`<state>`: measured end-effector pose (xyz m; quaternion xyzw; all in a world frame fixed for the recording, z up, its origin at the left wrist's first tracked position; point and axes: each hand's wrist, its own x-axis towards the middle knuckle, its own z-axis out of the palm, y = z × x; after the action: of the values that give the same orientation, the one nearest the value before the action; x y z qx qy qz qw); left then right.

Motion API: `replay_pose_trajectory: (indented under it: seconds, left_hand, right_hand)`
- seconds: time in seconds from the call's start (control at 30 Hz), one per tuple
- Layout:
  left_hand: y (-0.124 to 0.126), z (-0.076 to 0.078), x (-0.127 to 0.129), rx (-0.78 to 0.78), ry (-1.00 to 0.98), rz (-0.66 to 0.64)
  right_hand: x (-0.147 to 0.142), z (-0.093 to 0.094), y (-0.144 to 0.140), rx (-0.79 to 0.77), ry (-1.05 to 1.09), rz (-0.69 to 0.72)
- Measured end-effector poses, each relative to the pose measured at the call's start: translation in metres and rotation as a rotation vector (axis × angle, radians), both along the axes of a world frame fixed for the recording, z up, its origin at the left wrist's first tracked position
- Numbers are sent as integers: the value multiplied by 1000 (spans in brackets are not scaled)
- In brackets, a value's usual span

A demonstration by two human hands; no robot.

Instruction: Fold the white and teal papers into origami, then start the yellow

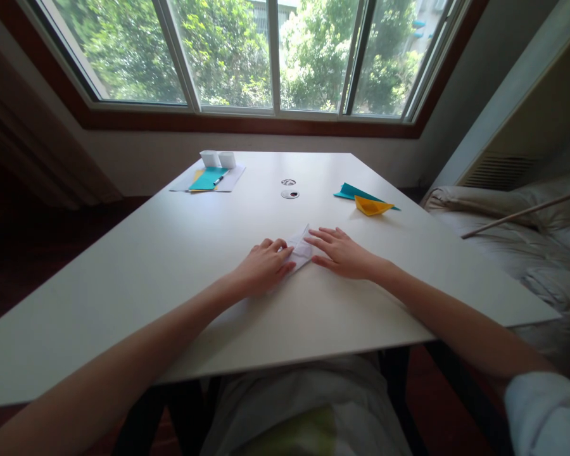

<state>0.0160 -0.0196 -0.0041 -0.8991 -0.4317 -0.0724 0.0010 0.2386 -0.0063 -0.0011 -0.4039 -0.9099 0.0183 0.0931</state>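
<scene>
A folded sheet of white paper lies on the table in front of me, with a raised flap pointing up at its far corner. My left hand is closed on its left side, thumb and fingertips on the paper, and covers part of it. My right hand lies at the paper's right edge with its fingers spread and stretched out, holding nothing. Whether its fingertips touch the paper I cannot tell.
On the white table, a yellow paper boat and a teal folded paper plane stand at right. At back left are coloured sheets, a black pen and two white box-like objects. Two round discs sit mid-table.
</scene>
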Motion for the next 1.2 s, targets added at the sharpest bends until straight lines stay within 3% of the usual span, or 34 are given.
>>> replay_pose_trajectory:
  seconds: [0.13,0.33,0.43,0.57,0.97,1.07,1.2]
  left_hand:
    - [-2,0,2,-32,-44,25]
    - [4,1,-2,-43,-113,-35]
    - [13,0,-8,-16,-111,34]
    - [22,-3,-14,4,-161,118]
    - [29,-9,-11,8,-275,173]
    - [28,-8,-12,53,-298,93]
    - [28,-5,-13,21,-261,-171]
  right_hand:
    - [-6,3,-6,7,60,164]
    - [-3,2,1,-17,125,165]
    - [-3,2,3,-12,137,167]
    - [-5,1,3,3,146,155]
    - [-7,-4,10,-21,204,-25]
    - [-6,-6,11,-27,232,5]
    - [-3,-9,14,-25,268,48]
